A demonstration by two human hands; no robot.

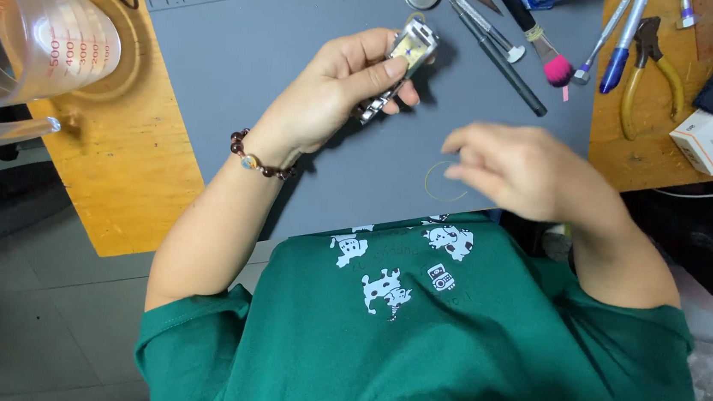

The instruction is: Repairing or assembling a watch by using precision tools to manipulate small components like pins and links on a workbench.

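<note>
**A:** Watch [407, 54] sits upper middle of the frame, metal band and all. Left hand [331, 95] has its fingers [383, 68] pinching the case, lifted over the grey mat [240, 61]. Clear measuring jug [19, 33] far upper left.

**B:** Right hand [518, 167] hovers just right of centre, blurry, fingers loosely curled, holding nothing I can see. Thin ring [444, 182] lies under it. Pink-tipped brush [542, 49] and yellow pliers [651, 76] upper right on the bench [118, 171].

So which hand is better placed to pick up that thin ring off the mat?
Right. The right hand hovers just over the thin ring on the grey mat and looks empty, though blurred; the left hand is gripping the metal watch.
</note>
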